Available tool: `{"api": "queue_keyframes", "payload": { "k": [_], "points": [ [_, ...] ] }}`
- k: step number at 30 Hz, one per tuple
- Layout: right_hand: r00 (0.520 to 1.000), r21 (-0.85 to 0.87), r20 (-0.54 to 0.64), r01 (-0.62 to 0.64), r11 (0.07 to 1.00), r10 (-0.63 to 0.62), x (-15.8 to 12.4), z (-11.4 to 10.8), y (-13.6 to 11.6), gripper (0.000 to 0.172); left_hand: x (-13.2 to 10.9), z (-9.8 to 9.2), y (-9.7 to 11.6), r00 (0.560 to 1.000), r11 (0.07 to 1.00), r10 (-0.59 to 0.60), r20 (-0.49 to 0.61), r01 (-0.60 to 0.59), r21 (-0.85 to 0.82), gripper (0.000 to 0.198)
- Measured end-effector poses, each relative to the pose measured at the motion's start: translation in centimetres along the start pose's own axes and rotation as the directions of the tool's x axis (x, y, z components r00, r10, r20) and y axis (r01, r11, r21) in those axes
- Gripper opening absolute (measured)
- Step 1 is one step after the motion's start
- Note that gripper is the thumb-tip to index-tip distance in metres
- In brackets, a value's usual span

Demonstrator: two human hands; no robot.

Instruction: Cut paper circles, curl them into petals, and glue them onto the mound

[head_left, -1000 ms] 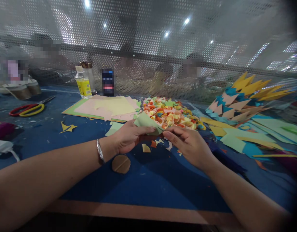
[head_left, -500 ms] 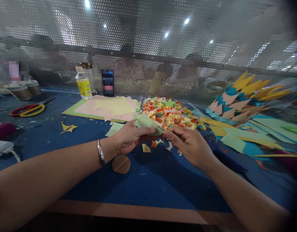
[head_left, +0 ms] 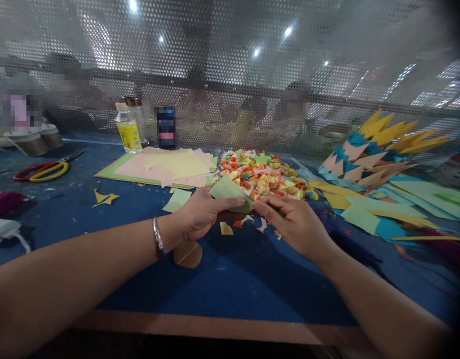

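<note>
Both of my hands meet over the middle of the blue table (head_left: 230, 279). My left hand (head_left: 200, 214), with a silver bracelet on its wrist, pinches a folded piece of light green paper (head_left: 224, 190) between thumb and fingers. My right hand (head_left: 295, 224) pinches the same paper at its right corner. Just behind the paper lies a heap of small folded paper pieces in many colours (head_left: 263, 177). Small paper scraps (head_left: 227, 229) lie under my hands.
A stack of pastel paper sheets (head_left: 166, 167) lies at the back left, with a yellow-labelled bottle (head_left: 128, 130) and a dark can (head_left: 166, 126) behind. Red and yellow scissors (head_left: 43, 169) lie far left. Pointed paper offcuts (head_left: 383, 149) pile up right. A brown disc (head_left: 187, 253) sits near my left wrist. A perforated screen closes the back.
My hands have shifted only slightly; the left thumb has slid a little along the green paper. The grip on the paper is the same.
</note>
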State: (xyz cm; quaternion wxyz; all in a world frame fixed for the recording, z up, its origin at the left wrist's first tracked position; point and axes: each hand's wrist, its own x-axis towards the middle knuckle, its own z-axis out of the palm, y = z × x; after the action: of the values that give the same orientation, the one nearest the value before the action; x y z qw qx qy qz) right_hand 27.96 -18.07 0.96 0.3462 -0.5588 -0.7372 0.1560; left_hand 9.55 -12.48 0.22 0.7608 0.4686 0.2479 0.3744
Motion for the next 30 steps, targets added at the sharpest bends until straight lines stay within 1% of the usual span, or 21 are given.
{"api": "queue_keyframes", "payload": {
  "k": [5, 12, 17, 22, 30],
  "points": [
    [1.0, -0.006, -0.005, -0.005, 1.0, 0.005, 0.0, 0.09, 0.15, 0.043, 0.08, -0.08, -0.15, 1.0, 1.0, 0.008, 0.011, -0.008, 0.008, 0.026],
    [1.0, -0.058, -0.021, -0.001, 0.998, 0.0, -0.03, 0.14, 0.28, 0.044, 0.06, -0.08, -0.06, 1.0, 1.0, -0.004, 0.001, 0.004, 0.024, 0.025],
    [1.0, -0.052, -0.013, 0.011, 0.999, -0.012, 0.02, 0.16, 0.25, 0.044, 0.02, -0.05, -0.08, 1.0, 1.0, -0.007, -0.005, 0.007, 0.029, 0.025],
    [1.0, -0.029, -0.002, 0.011, 1.0, -0.011, 0.03, 0.15, 0.22, 0.042, 0.12, -0.11, -0.23, 1.0, 0.999, -0.001, 0.012, 0.0, 0.052, 0.025],
    [0.999, -0.056, -0.011, 0.032, 0.998, -0.032, 0.04, 0.19, 0.32, 0.044, 0.1, -0.05, -0.36, 1.0, 0.999, 0.007, 0.011, -0.008, 0.047, 0.027]
  ]
}}
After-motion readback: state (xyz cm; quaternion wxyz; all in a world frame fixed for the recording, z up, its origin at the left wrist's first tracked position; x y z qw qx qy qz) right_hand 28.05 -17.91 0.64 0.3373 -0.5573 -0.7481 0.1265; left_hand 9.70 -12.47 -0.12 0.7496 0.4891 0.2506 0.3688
